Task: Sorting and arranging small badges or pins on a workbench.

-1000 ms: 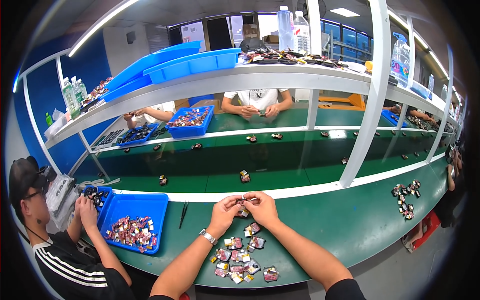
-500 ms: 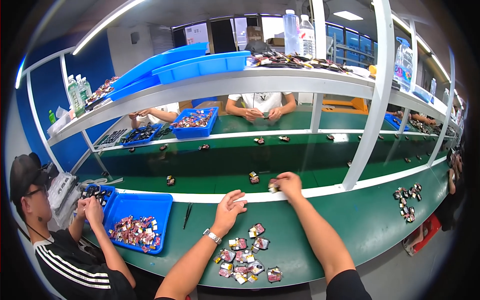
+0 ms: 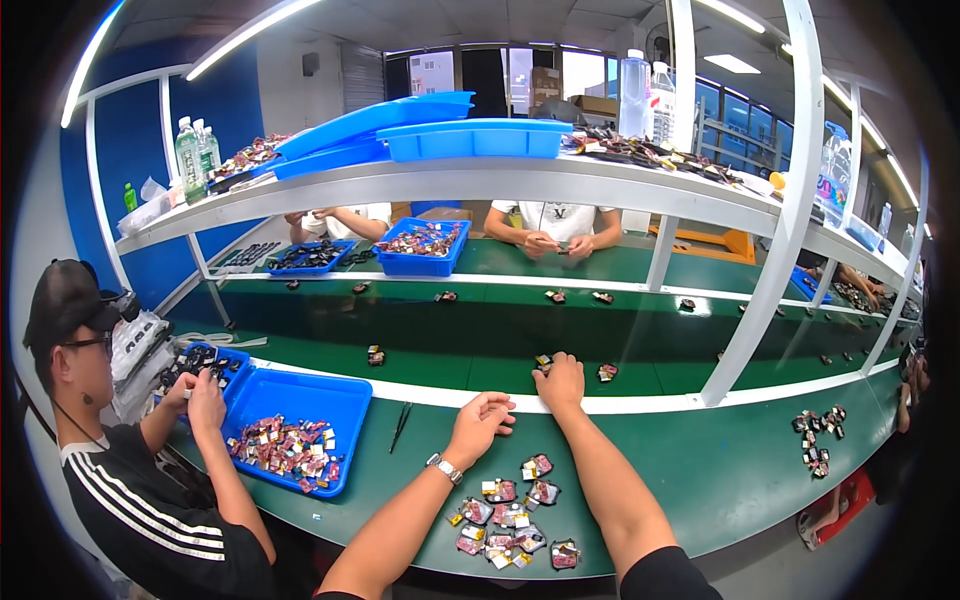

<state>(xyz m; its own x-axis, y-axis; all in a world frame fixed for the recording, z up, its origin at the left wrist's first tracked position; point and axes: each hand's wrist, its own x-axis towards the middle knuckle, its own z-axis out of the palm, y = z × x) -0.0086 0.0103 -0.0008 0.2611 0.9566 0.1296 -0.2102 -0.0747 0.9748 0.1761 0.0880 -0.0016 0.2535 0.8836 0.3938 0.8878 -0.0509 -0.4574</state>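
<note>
My right hand (image 3: 560, 382) reaches over the rail to the green belt, fingers bent and closed around a small electronic assembly (image 3: 543, 362) with a yellow and white part; its fingertips are partly hidden. Just right of it lies another such assembly (image 3: 607, 372) on the belt. My left hand (image 3: 481, 424), wearing a metal-band watch, hovers above the near table edge by the rail, fingers loosely curled and apart, with nothing in it. Between my forearms, several black-cased assemblies (image 3: 510, 515) with red boards and yellow-white pieces lie in a loose cluster on the green table.
A blue tray (image 3: 358, 425) of red-and-white parts and black tweezers (image 3: 400, 427) lie to the left, beside a co-worker (image 3: 150, 500). A white rail (image 3: 650, 404) and post (image 3: 765, 230) border the belt. Another cluster of assemblies (image 3: 818, 440) lies right.
My right hand has let go of one assembly, now on the belt, and shifted left to another. My left hand stays near the rail. The whole view has swung left.
</note>
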